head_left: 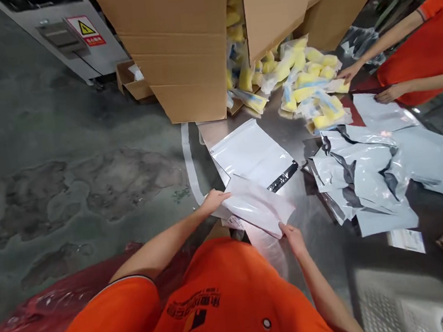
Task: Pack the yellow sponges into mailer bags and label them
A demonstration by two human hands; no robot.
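Note:
My left hand (213,200) and my right hand (292,235) hold a white plastic mailer bag (259,204) by its two near corners, just above a metal table (293,137). The fingers of both hands are closed on the bag's edge. Under it lies a stack of flat white mailer bags (252,152) with a black adhesive strip. Further back, a heap of yellow and blue packets (308,88) spills from a tall cardboard box (180,43).
A pile of crumpled grey mailer bags (369,177) covers the table's right side. A co-worker in orange reaches in from the right, one hand (348,73) on the packets, the other (386,96) on a grey bag. A grey machine (69,39) stands at the back left.

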